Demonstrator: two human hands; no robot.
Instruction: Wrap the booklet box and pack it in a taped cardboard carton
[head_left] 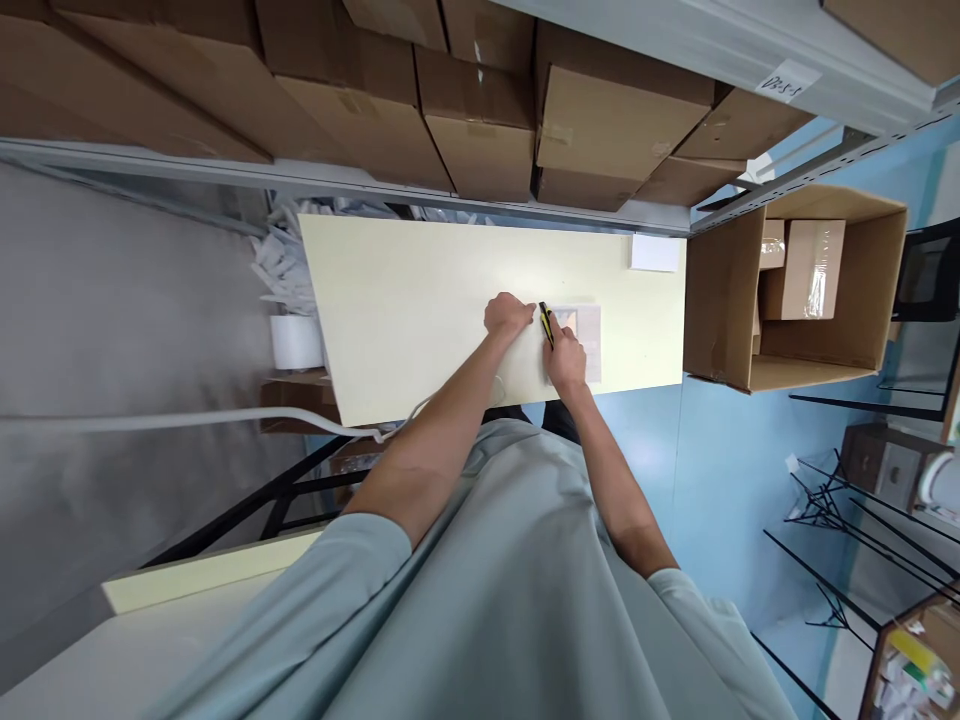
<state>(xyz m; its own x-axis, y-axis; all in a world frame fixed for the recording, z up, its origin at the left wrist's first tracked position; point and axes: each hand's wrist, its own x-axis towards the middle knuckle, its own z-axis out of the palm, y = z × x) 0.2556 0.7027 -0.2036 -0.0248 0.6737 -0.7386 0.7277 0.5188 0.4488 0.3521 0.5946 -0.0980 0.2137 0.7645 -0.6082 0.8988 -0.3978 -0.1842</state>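
My right hand (565,360) is wrapped round a yellow and black utility knife (546,322), which points up and slightly left. Under and beside that hand lies a flat sheet (591,345) with a printed picture, in what looks like a clear sleeve; the hand covers part of it. Just left of the knife, my left hand (508,314) has its fingers curled, the thumb and fingertips reaching toward the knife's tip. Whatever those fingers may hold is too small to make out. Both hands are over the pale yellow tabletop (405,310).
A white card or small box (653,253) sits at the table's back right corner. Cardboard boxes (480,130) fill the metal shelf beyond the table. To the right stands an open carton (716,290) with smaller boxes inside. White paper scraps (286,262) and a white roll (296,342) are at left.
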